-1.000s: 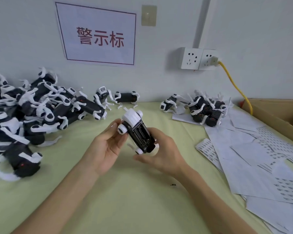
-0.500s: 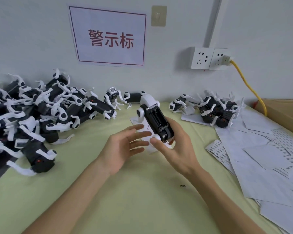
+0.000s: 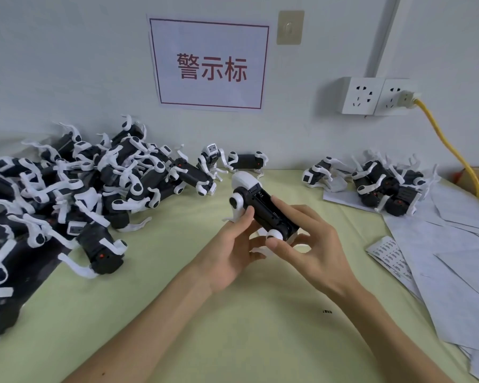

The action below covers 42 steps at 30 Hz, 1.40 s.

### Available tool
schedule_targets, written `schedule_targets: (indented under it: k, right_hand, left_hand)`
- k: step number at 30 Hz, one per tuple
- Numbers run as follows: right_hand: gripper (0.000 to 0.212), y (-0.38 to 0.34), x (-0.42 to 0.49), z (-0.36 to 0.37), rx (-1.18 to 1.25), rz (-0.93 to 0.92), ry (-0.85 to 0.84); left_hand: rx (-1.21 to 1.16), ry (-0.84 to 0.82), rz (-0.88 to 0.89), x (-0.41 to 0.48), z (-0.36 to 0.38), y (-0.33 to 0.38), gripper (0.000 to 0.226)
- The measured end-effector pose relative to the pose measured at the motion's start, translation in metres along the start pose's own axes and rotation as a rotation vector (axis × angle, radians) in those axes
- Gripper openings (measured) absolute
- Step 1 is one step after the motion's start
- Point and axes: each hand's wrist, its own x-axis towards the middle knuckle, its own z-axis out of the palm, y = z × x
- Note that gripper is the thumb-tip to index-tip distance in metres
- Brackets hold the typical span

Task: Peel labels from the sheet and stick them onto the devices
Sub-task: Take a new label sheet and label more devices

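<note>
Above the middle of the table I hold a black and white robot-dog device belly up, its white head pointing away from me. My left hand grips it from the left side, thumb against a front leg. My right hand holds it from the right, with the index finger lying on the black underside and the thumb at the rear white leg joint. A label sheet with printed labels lies to the right, partly under blank papers. No label is visible on my fingers.
A big heap of the same devices fills the left of the green table. A smaller group lies at the back right beside loose white sheets. A yellow cable hangs from the wall socket. A small label scrap lies near my right forearm.
My left hand, open half a second ago, has closed onto the device again. The right index finger now rests on its underside. The view has shifted to the left.
</note>
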Motion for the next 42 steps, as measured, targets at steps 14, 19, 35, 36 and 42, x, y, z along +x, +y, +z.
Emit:
schedule_targets:
  k: [14, 19, 35, 36, 42]
  right_hand:
    - [0.088, 0.0008, -0.0040, 0.0028, -0.087, 0.015, -0.176]
    - [0.092, 0.0008, -0.0030, 0.0044, -0.115, -0.010, -0.148]
    - [0.060, -0.0026, 0.0003, 0.0029, -0.162, -0.049, -0.089]
    - [0.056, -0.0027, 0.0004, 0.0030, -0.161, -0.051, -0.075]
    - [0.050, -0.0004, 0.0003, 0.0036, -0.156, -0.066, -0.008]
  left_hand:
    - [0.108, 0.023, -0.074, -0.0040, 0.0006, 0.0073, 0.047]
    - [0.109, 0.005, -0.116, -0.0036, 0.0000, 0.0087, 0.044]
    - [0.004, 0.207, -0.094, -0.0003, -0.0022, 0.0046, 0.037]
    - [-0.004, 0.220, -0.085, 0.0004, -0.0019, 0.0040, 0.037]
    - [-0.099, 0.247, 0.000, 0.0012, -0.0013, 0.0038, 0.038]
